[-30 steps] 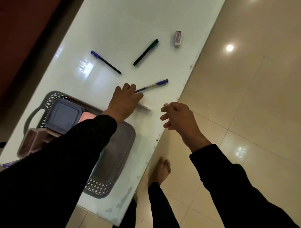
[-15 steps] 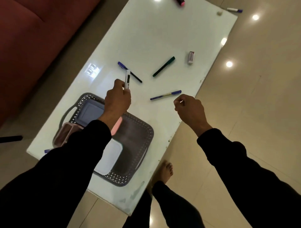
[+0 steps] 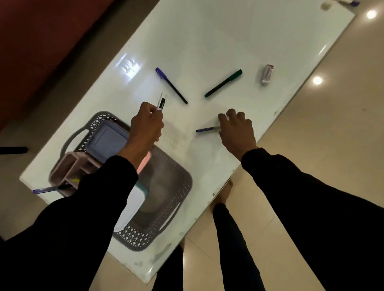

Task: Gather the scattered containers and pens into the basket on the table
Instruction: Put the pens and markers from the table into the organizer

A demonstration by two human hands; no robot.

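My left hand (image 3: 145,126) grips a white marker (image 3: 161,101) upright, just above the far rim of the grey basket (image 3: 166,234). The curled fingers of my right hand (image 3: 236,130) cover the cap end of a blue pen (image 3: 205,129) lying on the white table (image 3: 228,31). Beyond the hands lie a black pen with a blue cap (image 3: 171,85) and a green pen (image 3: 223,83). The basket holds a blue-lidded container (image 3: 108,141), a pinkish-grey container (image 3: 70,172) and a white container (image 3: 133,205), partly hidden by my left sleeve.
A small eraser (image 3: 267,74) lies near the table's right edge. Another blue pen (image 3: 49,189) pokes out at the basket's near-left corner. A pen (image 3: 351,2) sits at the far corner. A dark red sofa (image 3: 41,31) stands to the left, with a black object (image 3: 12,150) on the floor.
My left hand picked the white marker off the table and lifted it upright. My right hand came in from the table edge onto the blue pen's cap end.
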